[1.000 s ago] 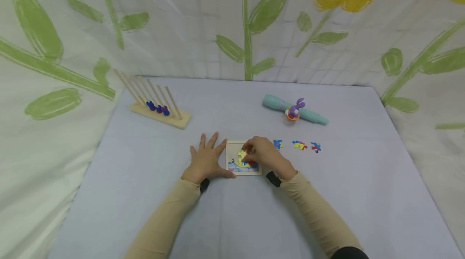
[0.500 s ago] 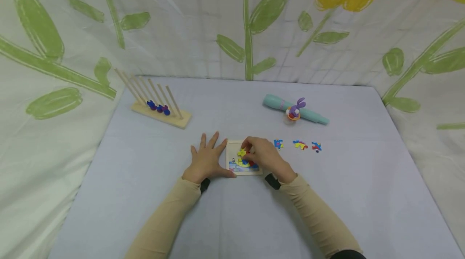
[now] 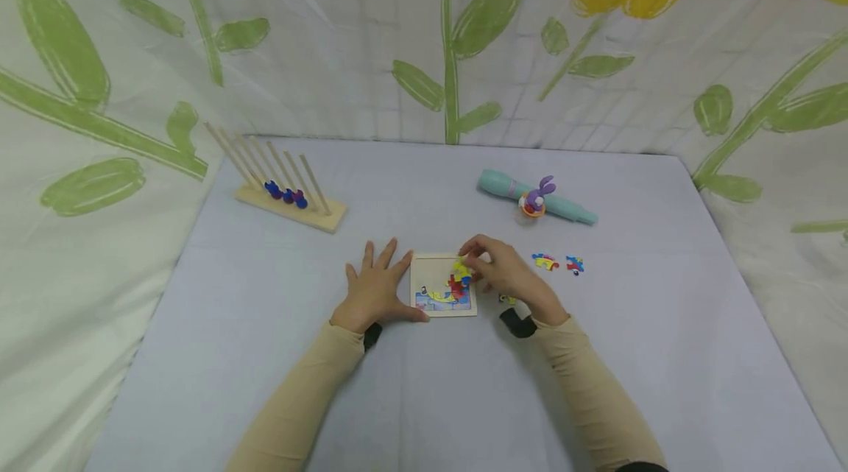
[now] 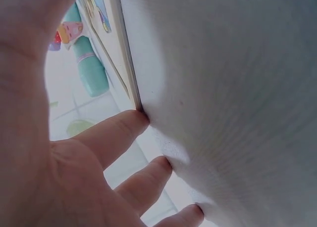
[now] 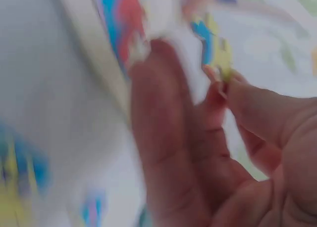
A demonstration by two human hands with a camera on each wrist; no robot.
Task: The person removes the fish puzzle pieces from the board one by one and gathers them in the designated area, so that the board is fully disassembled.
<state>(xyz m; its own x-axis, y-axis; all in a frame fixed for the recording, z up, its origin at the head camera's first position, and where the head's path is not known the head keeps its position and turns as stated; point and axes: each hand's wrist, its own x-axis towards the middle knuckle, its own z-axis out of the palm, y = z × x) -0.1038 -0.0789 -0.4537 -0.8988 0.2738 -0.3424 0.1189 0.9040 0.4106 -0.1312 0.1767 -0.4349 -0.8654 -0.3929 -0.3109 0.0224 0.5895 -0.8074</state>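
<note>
A small wooden puzzle board (image 3: pixel 419 273) lies flat on the table, its lower part filled with blue, yellow and red pieces. My left hand (image 3: pixel 376 282) lies flat with fingers spread, and its index fingertip (image 4: pixel 134 120) touches the board's left edge (image 4: pixel 125 64). My right hand (image 3: pixel 478 264) hovers over the board's upper right corner and pinches a yellow and blue puzzle piece (image 5: pixel 218 55) between thumb and fingers. The same piece (image 3: pixel 461 270) shows at the fingertips in the head view. The right wrist view is blurred.
Two loose puzzle pieces (image 3: pixel 545 261) (image 3: pixel 574 263) lie right of the hand, and a small one (image 3: pixel 506 299) sits by the right wrist. A teal tube toy with a purple bunny (image 3: pixel 536 199) lies behind. A wooden peg rack with beads (image 3: pixel 285 198) stands far left.
My right hand has moved right and slightly up, from the board's middle to its upper right corner, carrying the yellow piece. It now hides the nearest loose piece. The left hand stays put.
</note>
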